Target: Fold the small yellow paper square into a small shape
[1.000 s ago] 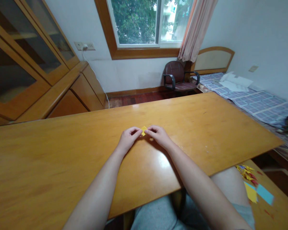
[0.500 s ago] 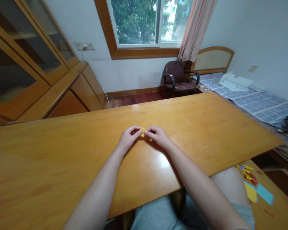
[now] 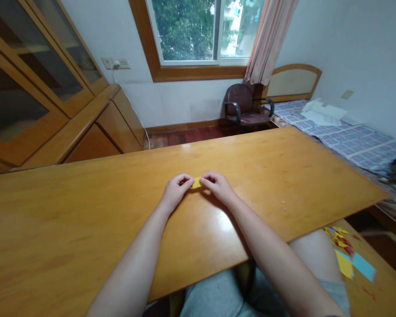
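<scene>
A small piece of yellow paper (image 3: 197,182) is stretched between my two hands, just over the wooden table (image 3: 95,211). My left hand (image 3: 178,188) pinches its left end between thumb and fingers. On the other end, my right hand (image 3: 215,184) is closed in a similar pinch. The paper looks flat and roughly rectangular from here. Its ends are hidden under my fingertips, and any fold lines are too small to make out.
At lower right, a lower wooden surface (image 3: 387,293) bears a pile of yellow and red paper pieces (image 3: 339,240), a yellow sheet (image 3: 345,266) and a light blue sheet (image 3: 364,267). A brown armchair (image 3: 239,99) stands beyond the table, a bed (image 3: 359,138) on the right.
The yellow paper has gone from a tilted, angular shape to a flatter, wider strip. My fingertips are slightly farther apart, with both hands still on it.
</scene>
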The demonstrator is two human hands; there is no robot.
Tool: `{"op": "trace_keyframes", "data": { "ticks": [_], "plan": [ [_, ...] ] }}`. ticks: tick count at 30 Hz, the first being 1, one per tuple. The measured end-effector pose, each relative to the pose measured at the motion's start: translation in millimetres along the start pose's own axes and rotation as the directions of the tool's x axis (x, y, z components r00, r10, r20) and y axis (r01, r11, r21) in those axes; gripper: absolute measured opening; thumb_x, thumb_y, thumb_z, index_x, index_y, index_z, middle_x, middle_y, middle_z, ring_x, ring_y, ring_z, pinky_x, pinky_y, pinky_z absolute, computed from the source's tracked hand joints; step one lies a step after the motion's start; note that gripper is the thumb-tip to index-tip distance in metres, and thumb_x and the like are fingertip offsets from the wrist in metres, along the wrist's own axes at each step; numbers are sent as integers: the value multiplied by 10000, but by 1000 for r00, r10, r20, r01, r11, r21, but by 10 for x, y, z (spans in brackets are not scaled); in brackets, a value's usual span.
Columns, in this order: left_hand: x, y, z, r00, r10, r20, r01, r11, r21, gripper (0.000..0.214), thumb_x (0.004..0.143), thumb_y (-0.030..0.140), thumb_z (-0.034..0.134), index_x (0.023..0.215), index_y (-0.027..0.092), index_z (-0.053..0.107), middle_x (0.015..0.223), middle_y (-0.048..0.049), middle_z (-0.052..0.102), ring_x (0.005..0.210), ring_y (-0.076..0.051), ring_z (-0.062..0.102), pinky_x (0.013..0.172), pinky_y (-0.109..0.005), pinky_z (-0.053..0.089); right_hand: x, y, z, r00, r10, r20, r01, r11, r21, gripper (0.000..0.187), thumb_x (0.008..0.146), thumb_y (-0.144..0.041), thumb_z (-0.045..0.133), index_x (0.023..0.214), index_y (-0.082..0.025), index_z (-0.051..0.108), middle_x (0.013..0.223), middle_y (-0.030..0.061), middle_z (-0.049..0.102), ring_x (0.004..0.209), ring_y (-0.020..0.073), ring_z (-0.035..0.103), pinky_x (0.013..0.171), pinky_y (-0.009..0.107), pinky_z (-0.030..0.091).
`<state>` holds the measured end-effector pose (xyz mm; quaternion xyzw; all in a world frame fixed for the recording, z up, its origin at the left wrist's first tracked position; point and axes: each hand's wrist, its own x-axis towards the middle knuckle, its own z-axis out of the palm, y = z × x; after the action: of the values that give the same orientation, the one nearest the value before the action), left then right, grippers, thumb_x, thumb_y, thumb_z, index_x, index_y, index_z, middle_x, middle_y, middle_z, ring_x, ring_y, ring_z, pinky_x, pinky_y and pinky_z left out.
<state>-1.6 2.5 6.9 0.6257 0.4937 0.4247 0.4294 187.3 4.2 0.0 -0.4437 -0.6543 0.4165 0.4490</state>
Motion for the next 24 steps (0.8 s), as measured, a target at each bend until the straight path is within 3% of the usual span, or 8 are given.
{"op": "trace_keyframes", "data": {
  "ticks": [3,7,14,24],
  "plan": [
    [0,2,5,1000,1,24,-1,1000,-4,212,786,372,642,736,166,648,710,-4,629,711,-149,568,709,-254,442,4,0,-11,996,-73,-47,70,995,-69,157,834,-305,646,758,-172,679,729,-1,544,719,136,518,684,265,400],
    [0,6,30,1000,1,28,-1,1000,11,229,759,397,673,752,169,663,741,-14,649,715,-154,581,698,-254,453,5,2,-11,995,-96,1,95,989,-116,159,847,-296,649,754,-171,680,698,-16,479,684,128,484,658,262,378],
    [0,-34,32,1000,19,-7,-19,998,55,259,755,428,690,754,169,697,748,-23,680,705,-157,594,686,-255,454,0,-13,-3,994,-101,35,105,985,-136,177,864,-312,648,763,-172,687,693,-15,485,689,129,489,657,264,374],
    [13,-46,-11,996,-27,-82,22,998,-67,256,759,417,693,759,161,686,762,-19,676,724,-157,583,712,-257,450,-13,-25,-10,995,-78,55,85,989,-123,141,859,-271,653,785,-160,698,707,-15,499,673,119,498,653,257,375]
  ]
}}
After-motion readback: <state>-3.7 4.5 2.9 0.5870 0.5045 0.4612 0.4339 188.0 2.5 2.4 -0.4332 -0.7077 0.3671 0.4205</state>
